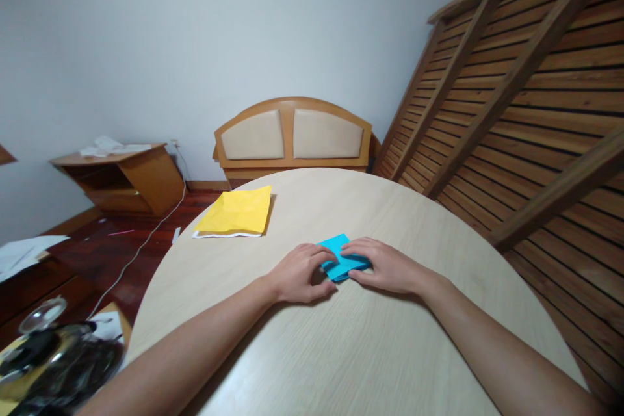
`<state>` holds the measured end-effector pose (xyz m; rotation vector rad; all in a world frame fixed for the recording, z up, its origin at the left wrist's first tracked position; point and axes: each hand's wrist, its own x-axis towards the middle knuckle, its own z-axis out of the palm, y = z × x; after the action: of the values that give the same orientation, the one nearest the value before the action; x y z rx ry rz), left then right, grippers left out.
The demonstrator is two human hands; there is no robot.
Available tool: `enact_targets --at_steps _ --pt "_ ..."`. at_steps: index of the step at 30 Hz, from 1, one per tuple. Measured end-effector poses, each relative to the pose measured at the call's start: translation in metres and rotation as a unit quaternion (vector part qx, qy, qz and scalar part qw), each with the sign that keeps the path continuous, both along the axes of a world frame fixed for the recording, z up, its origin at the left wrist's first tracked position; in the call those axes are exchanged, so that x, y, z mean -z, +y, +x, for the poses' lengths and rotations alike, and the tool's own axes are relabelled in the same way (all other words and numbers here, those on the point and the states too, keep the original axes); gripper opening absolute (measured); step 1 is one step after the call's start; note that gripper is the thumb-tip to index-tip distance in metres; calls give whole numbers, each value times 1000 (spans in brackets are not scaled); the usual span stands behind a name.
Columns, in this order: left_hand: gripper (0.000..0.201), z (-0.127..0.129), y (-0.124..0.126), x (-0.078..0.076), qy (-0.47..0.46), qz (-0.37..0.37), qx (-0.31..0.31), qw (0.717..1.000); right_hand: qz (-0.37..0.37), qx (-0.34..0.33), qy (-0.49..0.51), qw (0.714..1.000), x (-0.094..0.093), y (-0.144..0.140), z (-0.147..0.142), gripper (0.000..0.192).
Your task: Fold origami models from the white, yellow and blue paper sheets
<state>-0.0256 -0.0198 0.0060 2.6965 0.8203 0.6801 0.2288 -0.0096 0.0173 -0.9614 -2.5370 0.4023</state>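
A small folded piece of bright blue paper [344, 265] lies on the round, pale wood-grain table [312, 364], in the middle of the head view. My left hand [302, 273] is at its left side, fingers curled onto the top and thumb by the near corner. From the right, my right hand [385, 265] grips the paper, with fingers over the top and thumb at the near edge. Layers show along the near edge of the fold. Parts of both its sides are hidden under my fingers.
Yellow paper [234, 210] with a white sheet beneath lies at the table's far left. Beyond stands a padded headboard [292, 133]. Wooden slats [487, 97] lean along the right. At left are a low cabinet [146, 179], a white cable [141, 252] and blurred clutter [63, 357].
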Motion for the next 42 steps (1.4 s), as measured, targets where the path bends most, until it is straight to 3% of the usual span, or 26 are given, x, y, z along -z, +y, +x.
enact_targets --at_steps 12,24,31,36,39,42 --pt "33 -1 0 -2 -6 -27 -38 999 -32 7 12 999 -5 0 1 26" --pt "24 -1 3 0 -44 4 -64 997 -79 7 63 995 -2 0 -7 39" --pt "26 -1 -1 -2 -60 13 -57 996 -38 -20 86 995 -2 -5 -18 34" --pt "30 -1 0 0 -102 47 -104 988 -3 72 159 985 -2 -11 -31 23" --pt "28 -2 1 1 -126 74 -126 981 -21 134 204 970 2 -12 -37 27" --pt "25 -2 1 2 -139 82 -134 978 -55 132 224 964 7 -11 -38 27"
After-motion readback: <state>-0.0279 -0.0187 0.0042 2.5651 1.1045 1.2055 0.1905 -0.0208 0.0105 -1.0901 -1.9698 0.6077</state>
